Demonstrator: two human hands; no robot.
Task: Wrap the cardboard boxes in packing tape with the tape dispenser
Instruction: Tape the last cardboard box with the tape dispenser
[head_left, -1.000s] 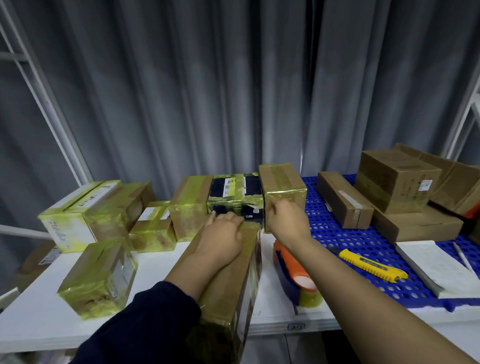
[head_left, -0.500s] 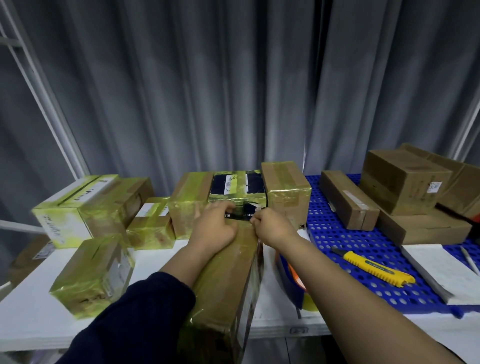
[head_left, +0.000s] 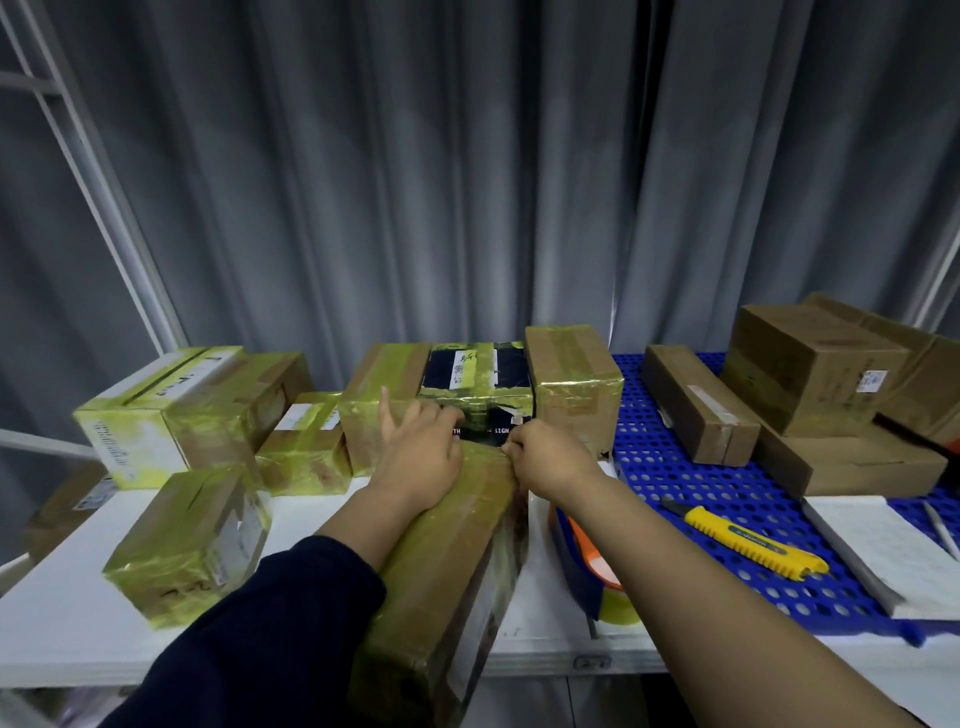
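A long cardboard box (head_left: 447, 566) wrapped in yellowish tape lies lengthwise on the white table (head_left: 72, 623), its near end over the table's edge. My left hand (head_left: 421, 457) rests on the box's far top end with the fingers spread. My right hand (head_left: 545, 457) has its fingers curled at the box's far right corner, pinching at the tape there. The tape dispenser (head_left: 587, 561), blue and orange with a yellowish roll, lies on the table just right of the box, partly hidden under my right forearm.
Several taped boxes (head_left: 192, 540) crowd the table's left and back. A dark box (head_left: 478, 384) sits just beyond my hands. On the blue perforated mat (head_left: 727, 499) at right are untaped brown boxes (head_left: 810, 374), a yellow utility knife (head_left: 753, 543) and a white pad (head_left: 883, 551).
My right hand came back from the taped box behind and now curls at the long box's far right corner. The left hand stays on the box, fingers spread wider.
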